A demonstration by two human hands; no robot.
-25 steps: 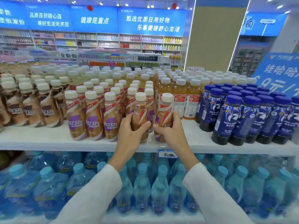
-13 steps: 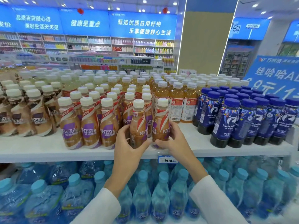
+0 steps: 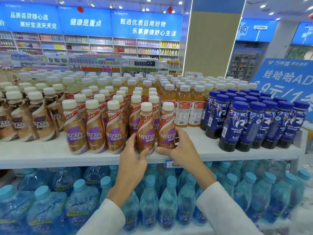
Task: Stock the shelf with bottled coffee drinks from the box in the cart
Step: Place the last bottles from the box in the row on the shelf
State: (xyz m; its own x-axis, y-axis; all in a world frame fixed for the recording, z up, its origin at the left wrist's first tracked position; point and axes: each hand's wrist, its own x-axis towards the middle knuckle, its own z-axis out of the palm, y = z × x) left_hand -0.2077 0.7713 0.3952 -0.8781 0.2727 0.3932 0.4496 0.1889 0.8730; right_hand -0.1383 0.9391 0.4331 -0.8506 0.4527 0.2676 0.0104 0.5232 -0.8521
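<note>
Shelf (image 3: 42, 155): bottles (image 3: 145, 131) between fingers (image 3: 144, 152).

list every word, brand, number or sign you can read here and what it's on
"NESCAFE": label of the Nescafe bottles that both hands grip on the shelf
"luckin coffee": dark blue bottles
"健康是重点": blue overhead banner
"品质百货随心选 美好生活天天见": left banner
"甄选优质日用好物 乐享便捷舒心生活": right banner
"娃哈哈AD": blue price sign, cut off
Price tag: partly hidden, unreadable
Small label print, water bottles: too blurred
</note>
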